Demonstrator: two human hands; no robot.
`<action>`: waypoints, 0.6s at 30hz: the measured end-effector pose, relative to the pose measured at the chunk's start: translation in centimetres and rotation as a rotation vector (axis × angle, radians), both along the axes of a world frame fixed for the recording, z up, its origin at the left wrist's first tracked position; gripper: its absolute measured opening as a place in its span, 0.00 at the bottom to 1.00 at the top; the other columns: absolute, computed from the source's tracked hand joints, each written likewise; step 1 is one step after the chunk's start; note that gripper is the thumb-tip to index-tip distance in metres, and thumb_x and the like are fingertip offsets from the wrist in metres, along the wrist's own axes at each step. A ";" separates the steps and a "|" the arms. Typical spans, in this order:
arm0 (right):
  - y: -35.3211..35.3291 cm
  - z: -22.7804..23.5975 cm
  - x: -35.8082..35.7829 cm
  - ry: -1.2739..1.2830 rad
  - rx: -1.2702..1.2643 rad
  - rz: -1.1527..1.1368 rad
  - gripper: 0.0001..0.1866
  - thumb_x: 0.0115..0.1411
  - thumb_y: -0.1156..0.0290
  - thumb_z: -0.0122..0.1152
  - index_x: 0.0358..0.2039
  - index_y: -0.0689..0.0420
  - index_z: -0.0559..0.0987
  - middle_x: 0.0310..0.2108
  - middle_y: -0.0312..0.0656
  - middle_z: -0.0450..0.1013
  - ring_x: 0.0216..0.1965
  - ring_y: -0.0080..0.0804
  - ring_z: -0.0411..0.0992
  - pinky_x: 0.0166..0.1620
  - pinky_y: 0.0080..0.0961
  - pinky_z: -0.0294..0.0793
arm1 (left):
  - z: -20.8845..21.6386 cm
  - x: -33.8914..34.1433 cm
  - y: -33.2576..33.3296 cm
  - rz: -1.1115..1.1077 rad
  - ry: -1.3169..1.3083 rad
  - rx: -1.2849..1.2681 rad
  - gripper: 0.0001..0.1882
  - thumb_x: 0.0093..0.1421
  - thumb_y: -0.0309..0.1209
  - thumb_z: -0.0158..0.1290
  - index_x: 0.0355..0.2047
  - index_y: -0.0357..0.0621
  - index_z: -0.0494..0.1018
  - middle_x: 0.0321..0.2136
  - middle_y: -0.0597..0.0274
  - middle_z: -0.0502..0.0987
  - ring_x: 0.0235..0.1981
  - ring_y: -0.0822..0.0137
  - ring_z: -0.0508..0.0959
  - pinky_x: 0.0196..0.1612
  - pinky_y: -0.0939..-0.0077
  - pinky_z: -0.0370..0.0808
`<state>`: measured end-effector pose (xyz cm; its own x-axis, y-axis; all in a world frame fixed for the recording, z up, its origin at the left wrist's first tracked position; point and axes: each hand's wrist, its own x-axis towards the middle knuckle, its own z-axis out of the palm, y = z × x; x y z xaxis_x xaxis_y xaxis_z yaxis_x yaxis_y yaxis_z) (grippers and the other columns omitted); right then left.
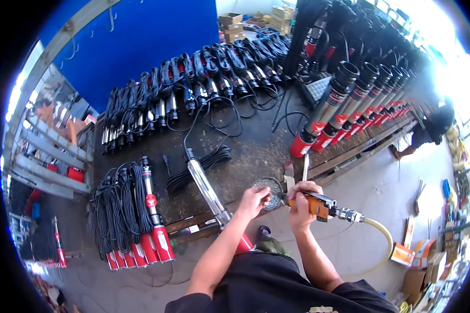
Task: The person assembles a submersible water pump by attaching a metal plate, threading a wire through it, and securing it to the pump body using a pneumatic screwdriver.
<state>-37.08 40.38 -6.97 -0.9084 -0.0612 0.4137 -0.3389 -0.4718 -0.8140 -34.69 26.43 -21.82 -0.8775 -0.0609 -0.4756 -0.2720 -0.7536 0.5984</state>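
Note:
My right hand [301, 204] is closed round an orange air tool [318, 205], from whose metal fitting [348, 214] a pale yellow hose [389, 245] curves down. My left hand [254, 202] has its fingers pinched together beside a round dish [283, 183] full of small metal pieces [271, 191]; whatever is between the fingertips is too small to make out. In front of me, left of my left hand, a silver tubular pump [204, 183] lies slanted over the table edge. Its red end [244, 244] is partly covered by my left forearm, and its black cable lies coiled [214, 158] beside it.
Several finished-looking pumps with coiled cables [164, 86] line the far side of the dark table [245, 148]. More pumps with red bases [154, 245] stand at the left, and tall ones [326, 112] at the right. Cardboard boxes [423, 274] lie on the floor; another person [433, 125] is at far right.

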 end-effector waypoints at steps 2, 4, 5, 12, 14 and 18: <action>-0.5 0.0 0.4 -0.033 -0.087 0.041 0.10 0.58 0.78 0.51 0.41 0.60 0.70 0.35 0.45 0.67 0.27 0.28 0.67 0.34 0.30 0.71 | 3.5 2.3 0.0 0.032 0.056 0.286 0.07 0.68 0.31 0.55 0.35 0.40 0.74 0.29 0.60 0.76 0.27 0.68 0.75 0.28 0.75 0.71; -1.2 0.3 0.9 -0.055 -0.131 0.064 0.10 0.57 0.77 0.51 0.41 0.60 0.70 0.36 0.45 0.67 0.27 0.28 0.67 0.34 0.31 0.71 | 5.6 4.0 0.0 0.055 0.114 0.363 0.11 0.69 0.35 0.54 0.34 0.40 0.72 0.30 0.59 0.75 0.28 0.69 0.73 0.29 0.76 0.69; -1.7 0.4 1.3 -0.075 -0.164 0.088 0.10 0.57 0.77 0.52 0.41 0.60 0.70 0.35 0.45 0.67 0.27 0.28 0.67 0.34 0.32 0.71 | 5.8 4.9 -0.2 0.078 0.154 0.386 0.11 0.70 0.35 0.53 0.34 0.40 0.72 0.30 0.59 0.75 0.28 0.69 0.73 0.29 0.76 0.69; -4.1 0.4 2.5 -0.135 -0.171 0.184 0.11 0.56 0.78 0.51 0.41 0.60 0.71 0.36 0.45 0.68 0.27 0.29 0.67 0.35 0.32 0.71 | 6.4 8.1 -1.4 0.265 0.219 0.394 0.10 0.70 0.33 0.52 0.36 0.38 0.74 0.31 0.57 0.78 0.27 0.70 0.73 0.28 0.79 0.69; -4.6 0.2 2.7 -0.140 -0.187 0.215 0.11 0.56 0.79 0.51 0.41 0.60 0.71 0.36 0.45 0.68 0.28 0.29 0.67 0.35 0.33 0.71 | 6.4 8.8 -1.6 0.303 0.224 0.395 0.08 0.70 0.30 0.52 0.37 0.38 0.75 0.32 0.56 0.78 0.27 0.70 0.74 0.28 0.78 0.70; -5.5 0.1 3.5 -0.183 -0.155 0.246 0.11 0.55 0.79 0.51 0.40 0.59 0.71 0.36 0.45 0.69 0.28 0.29 0.67 0.35 0.33 0.70 | 5.9 9.9 -2.0 0.376 0.231 0.371 0.08 0.70 0.28 0.52 0.38 0.36 0.75 0.31 0.57 0.79 0.28 0.69 0.76 0.29 0.78 0.72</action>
